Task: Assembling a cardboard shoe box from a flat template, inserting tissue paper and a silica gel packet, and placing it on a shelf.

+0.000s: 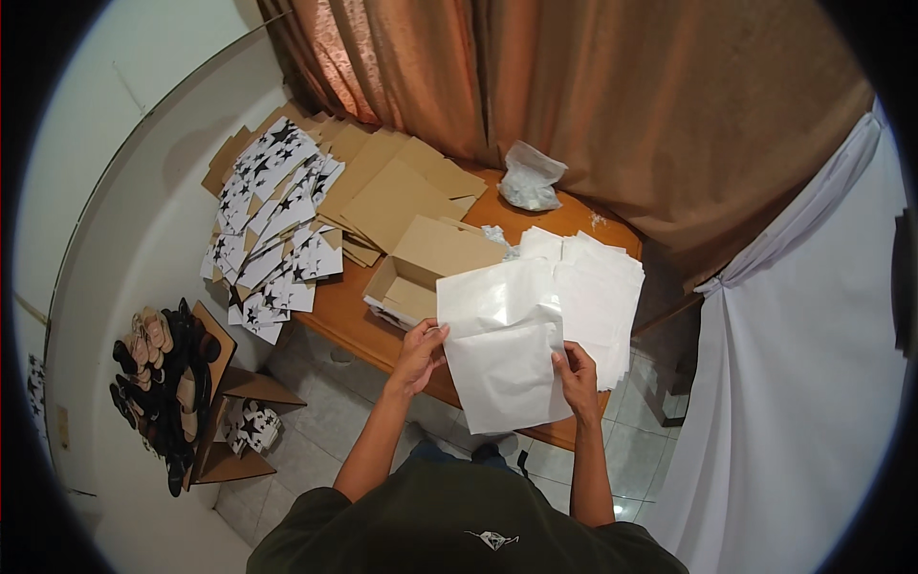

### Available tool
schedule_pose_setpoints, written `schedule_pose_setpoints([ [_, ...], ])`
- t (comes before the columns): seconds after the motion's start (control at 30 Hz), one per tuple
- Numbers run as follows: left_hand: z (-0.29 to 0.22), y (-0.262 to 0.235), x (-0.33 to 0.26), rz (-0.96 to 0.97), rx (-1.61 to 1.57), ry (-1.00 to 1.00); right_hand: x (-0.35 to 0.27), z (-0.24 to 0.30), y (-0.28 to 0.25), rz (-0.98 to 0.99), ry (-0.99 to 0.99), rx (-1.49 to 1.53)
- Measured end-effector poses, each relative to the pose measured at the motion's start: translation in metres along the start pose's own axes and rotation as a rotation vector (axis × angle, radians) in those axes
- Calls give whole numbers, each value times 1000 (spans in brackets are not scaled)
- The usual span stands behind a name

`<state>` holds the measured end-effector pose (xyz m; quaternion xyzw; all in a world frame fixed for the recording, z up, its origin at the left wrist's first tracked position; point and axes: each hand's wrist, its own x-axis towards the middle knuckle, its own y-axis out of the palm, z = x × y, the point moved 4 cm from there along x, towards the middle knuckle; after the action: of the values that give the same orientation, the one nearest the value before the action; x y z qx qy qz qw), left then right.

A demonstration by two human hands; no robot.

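Left hand [418, 356]: pinching the left edge of the white paper [502, 383], thumb at the edge, other fingers curled. Right hand [577, 378]: same paper, opposite edge, grip slightly lower, thumb on the face toward the wearer. Neither is spread wide; both hold.

Paper sits between the two hands, over the near edge of the desk [349, 308]. Upper part is glossy, with an edge or crease running across the middle. Can't tell if it's one folded sheet or two overlapped. Lower end hangs past the desk edge, above the tiled floor [622, 459].

Just beyond, to the left: open cardboard box [445, 251], plain brown inside, its right part hidden by the paper. Right of the paper: paper stack [602, 306], white, loosely squared, edges fanned, on the desk. The held paper overlaps its left side in view.

Further back: clear plastic bag [531, 177] with pale contents, near the brown curtain [612, 115]. Small crinkled silvery piece [495, 234] between box and bag.

Left end of desk: big pile of flat brown cardboard [397, 196], then star-printed cardboard [273, 210], white with black stars, overlapping untidily.

Off the desk, lower left: shoes [153, 354], black and beige, heaped against a brown board stand [251, 385]. Far right: white drape [794, 335], gathered near the top.
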<state>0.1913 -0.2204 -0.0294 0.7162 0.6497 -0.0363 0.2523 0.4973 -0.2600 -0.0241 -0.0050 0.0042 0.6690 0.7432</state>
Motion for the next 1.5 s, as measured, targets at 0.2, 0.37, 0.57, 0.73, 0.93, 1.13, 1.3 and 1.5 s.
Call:
schedule_pose_setpoints([
  [0.2, -37, -77, -18, 174, -669, -17, 6, 8, 63, 216, 59, -129],
  [0.37, -50, -153, -23, 166, -329, 48, 15, 3, 121, 313, 86, -287],
  [0.57, -73, -184, -8, 111, -273, 145, 29, 20, 156, 329, 258, -346],
  [0.73, -90, -192, 11, 70, -430, 158, 22, -26, 137, 466, 262, -204],
  [0.93, -79, -209, 51, -46, -325, 163, 38, -54, 127, 131, 342, 8],
  [1.13, -81, -216, 92, -157, 218, 155, 95, -64, 109, -370, 330, 138],
  [1.3, -88, -199, 106, -285, 448, 135, 133, -67, 112, -397, 229, -60],
  [1.5, -62, -218, 134, -235, 680, 473, 156, -65, 130, -353, 315, -291],
])
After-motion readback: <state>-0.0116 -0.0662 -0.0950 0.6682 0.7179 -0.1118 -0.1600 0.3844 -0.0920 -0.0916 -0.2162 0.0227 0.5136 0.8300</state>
